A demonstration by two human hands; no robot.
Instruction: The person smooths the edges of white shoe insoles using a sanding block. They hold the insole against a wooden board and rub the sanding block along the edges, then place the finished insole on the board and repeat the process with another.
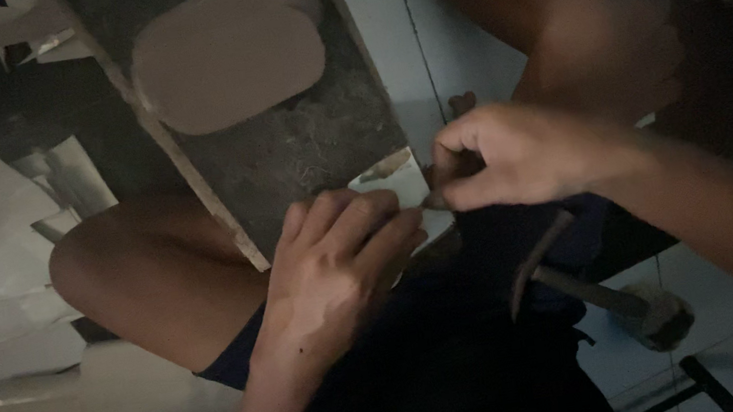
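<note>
Together both hands [424, 202] pinch a pale scrap [392, 181] over the board [298, 139].

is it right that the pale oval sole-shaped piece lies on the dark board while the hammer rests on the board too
Not quite. The pale oval sole-shaped piece does lie on the dark board, but the hammer rests off it, by the person's lap over the white tiled floor. The head view shows this.

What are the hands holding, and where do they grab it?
The right hand pinches a small dark thing at its end between thumb and fingers; too dim to tell what. The left hand presses a pale piece at the board's edge.
</note>
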